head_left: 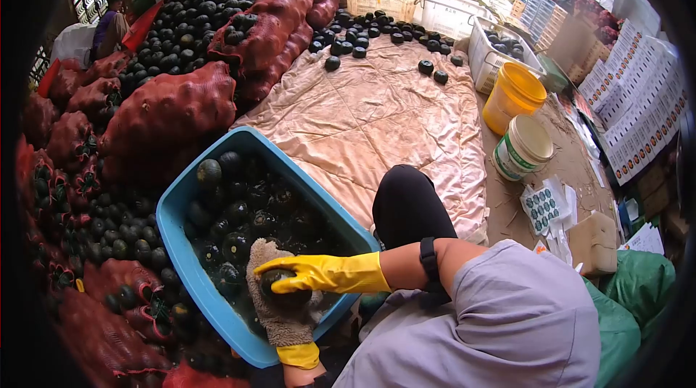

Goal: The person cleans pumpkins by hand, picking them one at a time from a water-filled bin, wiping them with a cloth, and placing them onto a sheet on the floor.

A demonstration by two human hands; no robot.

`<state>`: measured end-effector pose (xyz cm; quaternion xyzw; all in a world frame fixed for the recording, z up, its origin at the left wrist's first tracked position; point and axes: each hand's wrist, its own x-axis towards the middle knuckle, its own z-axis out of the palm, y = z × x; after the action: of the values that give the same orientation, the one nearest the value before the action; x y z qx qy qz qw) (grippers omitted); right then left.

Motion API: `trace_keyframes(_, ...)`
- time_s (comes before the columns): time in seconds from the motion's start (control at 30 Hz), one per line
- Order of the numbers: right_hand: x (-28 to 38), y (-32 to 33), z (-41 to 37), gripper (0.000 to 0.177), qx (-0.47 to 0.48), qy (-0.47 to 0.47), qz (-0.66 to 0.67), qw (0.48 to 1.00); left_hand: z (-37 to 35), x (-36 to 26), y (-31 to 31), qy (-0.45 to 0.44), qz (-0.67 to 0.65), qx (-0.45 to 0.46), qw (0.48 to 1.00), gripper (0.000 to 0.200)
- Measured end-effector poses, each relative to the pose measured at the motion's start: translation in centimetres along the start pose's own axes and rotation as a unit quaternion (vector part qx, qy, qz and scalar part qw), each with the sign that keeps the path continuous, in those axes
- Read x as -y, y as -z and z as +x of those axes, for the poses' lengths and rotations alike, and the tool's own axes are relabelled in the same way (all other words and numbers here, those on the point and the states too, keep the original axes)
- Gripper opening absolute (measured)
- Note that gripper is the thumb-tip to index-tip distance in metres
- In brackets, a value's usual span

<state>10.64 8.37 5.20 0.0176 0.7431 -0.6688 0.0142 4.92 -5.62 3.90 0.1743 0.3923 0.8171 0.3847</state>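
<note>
My right hand [319,273], in a yellow rubber glove, grips a small dark green squash [279,279] from above over the near end of a blue tub [165,217]. Beneath and around the squash is my left hand [279,323], covered by a brown fluffy mitt with a yellow glove cuff showing at the wrist. The squash sits against the mitt, between both hands; the left fingers are hidden inside it. More dark green squashes [235,246] lie in dark water in the tub.
Red mesh sacks [170,112] and a heap of squashes [181,29] crowd the left. A pinkish quilt [362,112] spreads ahead, with squashes [359,52] at its far end. Crates [500,62], a yellow bucket [511,98] and a white bucket [523,147] stand right. Another person [110,29] is far left.
</note>
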Motion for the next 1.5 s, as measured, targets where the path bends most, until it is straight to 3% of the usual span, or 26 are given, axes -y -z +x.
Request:
trace_keyframes(0.03,-3.6,0.2,1.5,0.057,-0.068,0.018,-0.052,0.996,-0.1,0.4,-0.3,-0.049,0.182,-0.028,0.982,0.054)
trace_keyframes(0.1,-10.1,-1.3,4.2,0.054,-0.220,0.021,-0.166,0.961,0.0,1.2,0.2,-0.132,0.524,-0.080,0.837,0.069)
trace_keyframes(0.13,-2.2,-2.6,1.6,0.053,-0.180,0.009,-0.169,0.969,-0.2,1.1,0.4,-0.136,0.566,-0.071,0.810,0.073)
trace_keyframes(0.17,-3.1,-3.2,1.2,0.053,-0.181,0.040,-0.201,0.962,-0.6,0.9,0.5,-0.140,0.606,-0.062,0.781,0.078)
trace_keyframes(0.2,-4.1,-4.6,1.0,0.054,-0.180,0.072,-0.223,0.955,-0.9,0.0,0.6,-0.113,0.537,-0.022,0.836,0.079)
trace_keyframes(0.27,-0.8,-3.1,-0.4,0.054,-0.095,0.072,-0.130,0.984,-0.8,0.0,2.1,-0.128,0.551,-0.015,0.824,0.075)
trace_keyframes(0.3,-0.1,-2.9,-0.3,0.052,-0.094,-0.010,0.026,0.995,-1.1,0.6,3.1,-0.149,0.576,-0.031,0.803,0.072)
trace_keyframes(0.37,-2.7,-4.5,1.5,0.060,-0.227,-0.029,0.358,0.905,-0.9,2.5,4.6,-0.132,0.549,-0.084,0.821,0.068)
trace_keyframes(0.4,-4.2,-5.0,2.6,0.062,-0.304,0.011,0.367,0.879,-0.1,0.8,2.2,0.005,0.141,-0.081,0.987,0.071)
trace_keyframes(0.43,-4.9,-3.9,2.5,0.067,-0.312,-0.025,0.214,0.926,0.8,-0.8,-0.2,0.088,-0.307,-0.197,0.927,0.075)
trace_keyframes(0.47,-5.7,-2.0,2.3,0.074,-0.237,0.020,0.040,0.970,0.3,-0.6,0.1,-0.020,-0.019,-0.207,0.978,0.074)
trace_keyframes(0.53,-2.4,0.3,0.5,0.080,-0.088,0.056,-0.274,0.956,-0.3,0.3,1.4,-0.149,0.409,-0.165,0.885,0.071)
trace_keyframes(0.57,-0.9,0.0,0.4,0.080,-0.067,-0.001,-0.266,0.962,-0.5,0.8,2.1,-0.190,0.531,-0.150,0.812,0.068)
trace_keyframes(0.67,0.6,0.8,1.3,0.081,0.004,-0.189,-0.026,0.982,-0.8,1.4,4.4,-0.180,0.510,-0.132,0.831,0.057)
trace_keyframes(0.73,-0.6,-3.1,1.3,0.083,-0.148,-0.197,0.343,0.907,0.0,0.5,3.6,-0.145,0.335,-0.205,0.908,0.044)
trace_keyframes(0.77,-2.0,-3.7,1.6,0.086,-0.197,-0.204,0.282,0.917,0.7,-0.7,1.0,-0.099,0.152,-0.278,0.943,0.035)
trace_keyframes(0.83,-4.4,-1.9,2.0,0.086,-0.114,-0.152,0.105,0.976,1.3,-2.5,-2.6,0.005,-0.223,-0.382,0.897,0.024)
trace_keyframes(0.93,-0.6,-0.4,0.9,0.089,-0.055,-0.015,-0.174,0.983,0.7,-2.9,1.1,0.098,-0.172,-0.303,0.932,0.025)
trace_keyframes(1.0,1.9,0.4,0.6,0.087,0.022,-0.068,-0.234,0.970,-0.6,-4.3,-0.6,-0.023,0.015,-0.192,0.981,0.023)
trace_keyframes(1.07,-1.3,1.1,0.6,0.077,-0.020,-0.079,-0.119,0.990,-0.4,-3.2,0.4,-0.031,-0.018,-0.175,0.984,0.026)
trace_keyframes(1.13,-2.9,-0.9,0.9,0.075,-0.084,-0.212,0.375,0.898,1.3,-1.8,1.6,-0.049,0.021,-0.168,0.984,0.030)
trace_keyframes(1.23,-5.4,-1.8,1.0,0.074,-0.154,-0.111,0.092,0.977,2.5,-2.0,0.7,-0.027,-0.025,-0.169,0.985,0.031)
trace_keyframes(1.3,-7.3,-2.3,0.3,0.072,-0.138,-0.087,0.227,0.960,1.3,-1.2,0.5,0.017,-0.053,-0.184,0.981,0.035)
trace_keyframes(1.37,-6.6,-2.1,-1.0,0.068,-0.121,-0.077,0.391,0.909,1.6,-1.1,2.1,0.144,-0.254,-0.170,0.941,0.036)
trace_keyframes(1.47,-0.1,4.2,-2.0,0.054,-0.070,-0.088,0.492,0.863,-0.7,-4.9,0.2,0.036,-0.074,-0.303,0.949,0.033)
trace_keyframes(1.5,-0.1,8.0,-0.4,0.051,-0.270,-0.217,0.398,0.849,-0.8,-5.7,-0.2,0.017,-0.097,-0.358,0.929,0.032)
